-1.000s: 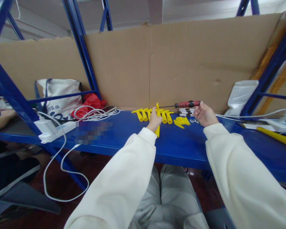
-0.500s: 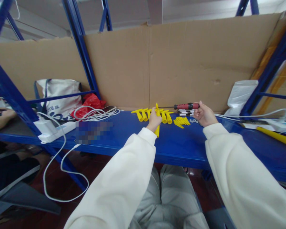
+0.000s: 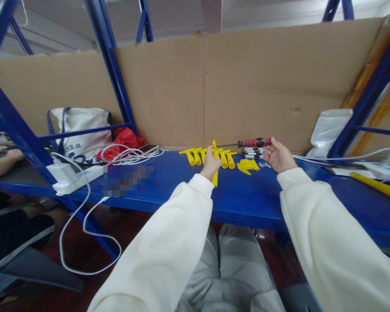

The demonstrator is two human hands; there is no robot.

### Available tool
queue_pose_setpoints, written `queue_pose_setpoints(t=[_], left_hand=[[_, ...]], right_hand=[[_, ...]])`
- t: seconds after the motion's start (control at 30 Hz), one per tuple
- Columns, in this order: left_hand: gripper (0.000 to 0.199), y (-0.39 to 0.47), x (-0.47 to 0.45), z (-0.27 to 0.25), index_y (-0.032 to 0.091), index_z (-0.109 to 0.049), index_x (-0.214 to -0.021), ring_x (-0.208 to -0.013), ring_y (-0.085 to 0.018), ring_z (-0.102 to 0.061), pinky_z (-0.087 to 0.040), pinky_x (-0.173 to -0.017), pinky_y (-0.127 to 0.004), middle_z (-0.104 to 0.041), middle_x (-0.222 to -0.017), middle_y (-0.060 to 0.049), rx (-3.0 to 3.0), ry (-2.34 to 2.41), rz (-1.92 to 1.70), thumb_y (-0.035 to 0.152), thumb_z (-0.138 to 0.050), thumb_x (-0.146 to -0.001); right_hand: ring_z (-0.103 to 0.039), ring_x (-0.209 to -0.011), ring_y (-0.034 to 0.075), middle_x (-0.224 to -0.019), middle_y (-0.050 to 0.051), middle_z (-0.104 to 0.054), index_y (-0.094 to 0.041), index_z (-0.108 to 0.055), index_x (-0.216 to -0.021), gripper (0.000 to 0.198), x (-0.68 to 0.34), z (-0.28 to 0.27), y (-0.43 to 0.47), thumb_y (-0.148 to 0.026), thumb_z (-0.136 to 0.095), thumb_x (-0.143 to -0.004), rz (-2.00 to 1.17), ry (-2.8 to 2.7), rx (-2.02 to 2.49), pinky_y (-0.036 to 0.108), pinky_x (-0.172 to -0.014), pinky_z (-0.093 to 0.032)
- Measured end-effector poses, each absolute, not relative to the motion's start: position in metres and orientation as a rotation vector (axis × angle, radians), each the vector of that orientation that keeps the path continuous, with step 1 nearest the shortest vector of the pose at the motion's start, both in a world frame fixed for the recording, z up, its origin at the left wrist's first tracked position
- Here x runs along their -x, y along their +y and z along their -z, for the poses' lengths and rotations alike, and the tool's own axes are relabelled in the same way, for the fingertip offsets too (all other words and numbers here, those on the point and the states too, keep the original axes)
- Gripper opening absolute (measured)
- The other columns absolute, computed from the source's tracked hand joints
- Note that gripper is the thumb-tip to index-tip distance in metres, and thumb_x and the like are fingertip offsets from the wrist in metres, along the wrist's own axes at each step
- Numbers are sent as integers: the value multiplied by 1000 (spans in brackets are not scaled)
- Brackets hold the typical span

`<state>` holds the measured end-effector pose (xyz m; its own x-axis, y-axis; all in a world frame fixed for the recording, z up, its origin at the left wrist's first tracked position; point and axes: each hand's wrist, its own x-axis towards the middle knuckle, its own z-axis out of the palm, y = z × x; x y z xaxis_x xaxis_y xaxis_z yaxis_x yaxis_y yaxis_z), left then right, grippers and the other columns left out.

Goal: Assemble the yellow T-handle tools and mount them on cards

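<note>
My left hand (image 3: pixel 210 165) is closed around a yellow T-shaped plastic piece (image 3: pixel 216 179), held above the shelf's middle. A screwdriver (image 3: pixel 255 143) with a red and black handle lies level, its shaft reaching left to the top of that piece; the tip is hard to make out. At the butt of its handle, the fingers of my right hand (image 3: pixel 280 157) pinch the end. More yellow T-shaped pieces (image 3: pixel 227 162) stand in a row behind my left hand. Several small flat yellow parts (image 3: pixel 248 165) lie to their right, near some white and dark sticks (image 3: pixel 252 152).
Coiled white cables (image 3: pixel 133 155), a red plastic bag (image 3: pixel 125 139) and a cloth bag (image 3: pixel 84 130) occupy the left. A white power strip (image 3: pixel 81 178) sits near a blue post. Cardboard (image 3: pixel 247 86) closes the back. Another person's hand (image 3: pixel 13 157) shows far left.
The fingers of my right hand have shifted and loosened a little at the screwdriver's end. My left hand and the yellow piece stay in place.
</note>
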<state>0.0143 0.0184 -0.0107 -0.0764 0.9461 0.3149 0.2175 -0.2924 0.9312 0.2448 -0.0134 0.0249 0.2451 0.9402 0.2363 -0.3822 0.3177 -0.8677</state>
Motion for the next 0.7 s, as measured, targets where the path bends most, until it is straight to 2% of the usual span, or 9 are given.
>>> queue_pose_setpoints(t=[0.17,0.3,0.4,0.57,0.7], left_hand=[[75,21,-14,11,26,-43,-144,-71,-12,-65,-41,-49,-15,-71,-115,-8,-1539,1267,-1420,-2,-63,-78],[77,20,-15,10,24,-41,-146,-74,-13,-66,-41,-47,-15,-71,-116,-9,-1538,1294,-1407,-5,-58,-77],[77,18,-15,9,24,-41,-146,-74,-14,-67,-40,-46,-16,-71,-116,-10,-1537,1307,-1410,-3,-60,-77],[77,17,-14,10,25,-41,-146,-74,-15,-68,-42,-48,-16,-72,-115,-10,-1556,1292,-1404,-2,-62,-77],[78,18,-14,10,25,-41,-146,-74,-16,-69,-44,-49,-18,-71,-118,-11,-1539,1289,-1405,1,-67,-76]], right_hand=[[-46,-41,9,-52,-4,-52,-22,-54,-75,32,-247,-23,-10,-44,-76,-85,-1047,-907,823,19,-38,-40],[-41,-39,9,-47,-6,-45,-23,-59,-81,32,-244,-23,-12,-52,-74,-86,-1015,-946,813,18,-37,-36],[-45,-41,9,-50,-5,-51,-23,-61,-83,30,-242,-25,-15,-50,-72,-88,-1034,-936,799,18,-40,-39],[-51,-48,9,-61,-4,-61,-22,-55,-76,31,-240,-29,-20,-43,-74,-88,-1058,-905,758,19,-46,-47],[-44,-45,7,-59,-5,-56,-22,-53,-75,34,-239,-28,-21,-44,-76,-87,-1052,-919,759,17,-42,-41]])
